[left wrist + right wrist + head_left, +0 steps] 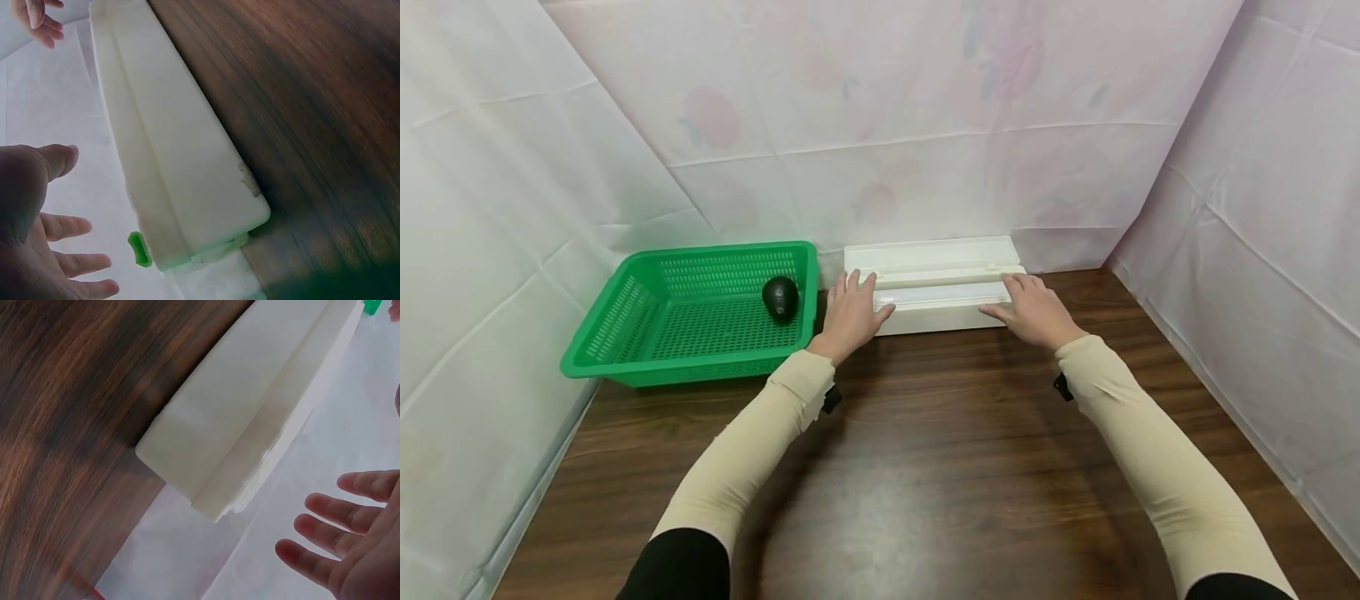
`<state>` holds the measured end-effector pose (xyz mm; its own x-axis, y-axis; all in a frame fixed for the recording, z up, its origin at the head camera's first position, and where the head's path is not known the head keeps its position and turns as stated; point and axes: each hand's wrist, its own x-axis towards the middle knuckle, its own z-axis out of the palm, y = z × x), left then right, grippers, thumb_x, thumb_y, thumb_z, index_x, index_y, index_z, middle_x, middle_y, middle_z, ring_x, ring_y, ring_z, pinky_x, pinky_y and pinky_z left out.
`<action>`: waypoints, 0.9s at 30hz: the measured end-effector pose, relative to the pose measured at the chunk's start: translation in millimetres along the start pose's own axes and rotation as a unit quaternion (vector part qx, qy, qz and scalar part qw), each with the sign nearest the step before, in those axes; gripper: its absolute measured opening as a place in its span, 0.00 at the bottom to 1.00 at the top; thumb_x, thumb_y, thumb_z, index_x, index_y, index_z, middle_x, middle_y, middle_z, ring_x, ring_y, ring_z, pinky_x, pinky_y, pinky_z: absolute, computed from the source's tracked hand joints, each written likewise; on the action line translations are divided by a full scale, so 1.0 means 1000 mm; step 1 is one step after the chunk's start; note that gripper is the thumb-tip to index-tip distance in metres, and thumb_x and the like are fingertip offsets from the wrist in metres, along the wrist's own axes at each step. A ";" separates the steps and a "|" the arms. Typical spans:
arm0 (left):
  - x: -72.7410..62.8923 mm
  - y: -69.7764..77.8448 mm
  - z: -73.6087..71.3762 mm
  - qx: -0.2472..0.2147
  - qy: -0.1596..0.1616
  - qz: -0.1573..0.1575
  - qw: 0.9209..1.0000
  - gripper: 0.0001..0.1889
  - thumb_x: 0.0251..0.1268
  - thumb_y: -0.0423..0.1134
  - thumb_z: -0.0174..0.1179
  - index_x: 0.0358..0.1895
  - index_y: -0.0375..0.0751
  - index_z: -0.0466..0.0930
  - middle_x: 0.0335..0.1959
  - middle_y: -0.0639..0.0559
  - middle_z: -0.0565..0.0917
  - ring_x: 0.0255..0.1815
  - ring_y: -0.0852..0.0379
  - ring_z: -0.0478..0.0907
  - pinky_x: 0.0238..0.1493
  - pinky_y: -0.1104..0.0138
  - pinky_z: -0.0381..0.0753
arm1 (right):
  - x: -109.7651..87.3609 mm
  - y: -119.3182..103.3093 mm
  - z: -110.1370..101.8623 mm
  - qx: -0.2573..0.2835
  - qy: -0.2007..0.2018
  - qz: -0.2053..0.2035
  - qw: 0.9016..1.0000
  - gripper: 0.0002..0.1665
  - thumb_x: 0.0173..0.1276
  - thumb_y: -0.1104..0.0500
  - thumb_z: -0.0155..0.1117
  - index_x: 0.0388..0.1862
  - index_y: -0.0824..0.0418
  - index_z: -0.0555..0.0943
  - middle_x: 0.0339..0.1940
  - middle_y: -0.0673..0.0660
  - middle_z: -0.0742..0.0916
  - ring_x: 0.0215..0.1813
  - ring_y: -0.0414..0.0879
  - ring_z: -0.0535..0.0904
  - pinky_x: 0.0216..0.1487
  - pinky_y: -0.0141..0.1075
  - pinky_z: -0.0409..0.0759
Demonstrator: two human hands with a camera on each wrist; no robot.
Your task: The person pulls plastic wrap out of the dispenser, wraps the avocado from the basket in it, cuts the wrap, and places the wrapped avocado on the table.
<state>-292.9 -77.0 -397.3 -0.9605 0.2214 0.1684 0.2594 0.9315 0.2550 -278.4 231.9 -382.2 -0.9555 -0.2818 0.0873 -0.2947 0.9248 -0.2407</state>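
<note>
A long white box [936, 319], which looks like a cling film dispenser, lies at the back of the table with its lid [932, 253] raised behind it. My left hand [848, 318] is over the left end, fingers spread and mostly straight. At the right end is my right hand [1036, 313], its fingers extended too. Both wrist views show a gap between the fingers and the box, and neither hand holds anything. A small green piece [139, 249] shows by the box's left end in the left wrist view. The box's inside is hard to make out.
A green plastic basket [692, 369] stands on the left, with a dark avocado [780, 299] inside near its right wall. The brown wooden table [925, 467] extends toward me. White printed cloth [880, 100] hangs behind and along both sides.
</note>
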 end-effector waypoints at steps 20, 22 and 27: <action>0.014 0.007 0.001 0.033 -0.029 0.023 0.999 0.27 0.74 0.50 0.50 0.67 0.36 0.68 0.69 0.39 0.68 0.71 0.39 0.63 0.69 0.45 0.66 | 0.014 0.035 0.002 -0.036 0.002 -0.008 0.999 0.31 0.72 0.54 0.59 0.66 0.73 0.70 0.60 0.75 0.75 0.65 0.69 0.68 0.65 0.60 0.67; 0.013 0.010 0.004 0.024 -0.029 0.022 0.999 0.26 0.74 0.48 0.51 0.67 0.36 0.68 0.68 0.39 0.70 0.70 0.40 0.64 0.68 0.46 0.67 | 0.014 0.039 0.004 -0.032 0.002 -0.004 0.999 0.31 0.71 0.55 0.58 0.66 0.73 0.70 0.60 0.75 0.76 0.65 0.69 0.68 0.66 0.60 0.67; 0.011 0.010 0.008 0.015 -0.028 0.014 0.999 0.22 0.74 0.40 0.50 0.67 0.39 0.70 0.66 0.42 0.73 0.67 0.40 0.68 0.66 0.47 0.70 | 0.016 0.044 0.004 -0.022 0.001 0.006 1.000 0.28 0.71 0.58 0.57 0.65 0.73 0.70 0.60 0.76 0.76 0.65 0.69 0.68 0.66 0.60 0.67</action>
<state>-301.6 -62.6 -399.9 -0.9570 0.2630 0.1220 0.2845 0.9328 0.2213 -306.4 267.0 -395.0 -0.9587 -0.2707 0.0874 -0.2831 0.9381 -0.1997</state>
